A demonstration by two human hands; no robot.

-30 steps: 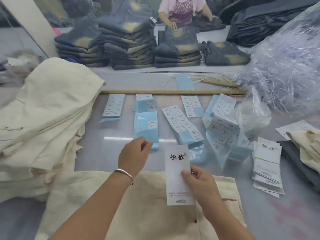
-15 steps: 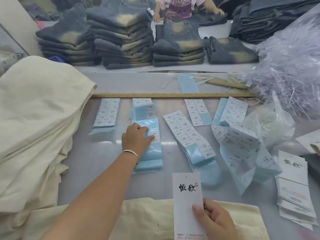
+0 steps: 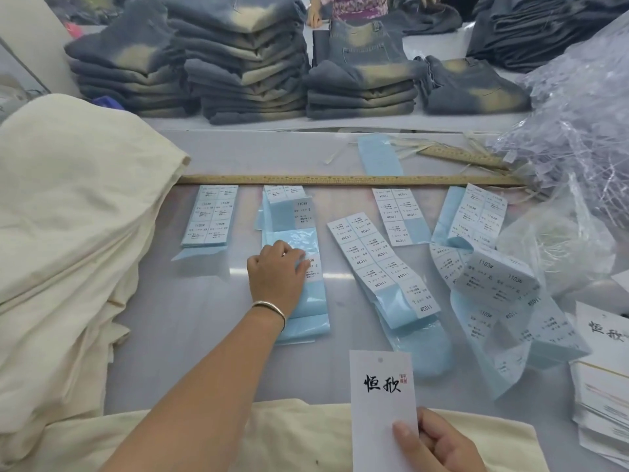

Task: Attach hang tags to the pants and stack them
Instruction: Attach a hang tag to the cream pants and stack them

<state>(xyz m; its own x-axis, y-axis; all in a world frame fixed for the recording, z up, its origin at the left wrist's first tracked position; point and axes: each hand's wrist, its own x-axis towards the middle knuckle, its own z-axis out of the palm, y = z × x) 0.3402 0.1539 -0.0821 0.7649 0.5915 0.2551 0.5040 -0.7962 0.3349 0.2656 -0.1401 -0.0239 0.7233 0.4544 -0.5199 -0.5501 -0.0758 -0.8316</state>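
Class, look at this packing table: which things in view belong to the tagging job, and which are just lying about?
In use: hang tag in the right hand; sticker sheet under the left hand; cream pants; spare hang tags.

Lying about: wooden ruler; grey jeans stacks; plastic bags.

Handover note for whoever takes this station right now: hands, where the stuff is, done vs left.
Left hand: fingertips on the light-blue sheet of white size stickers, picking at a sticker; whether it pinches one cannot be told.
Right hand: holds a white cardboard hang tag with black brush lettering over the cream pants at the near edge.
More sticker sheets lie below the long wooden ruler. Spare hang tags stack at far right. Pile of folded cream pants on the left.
Done: tag picked up.
Left: sticker onto tag, attach tag to pants, stack them.
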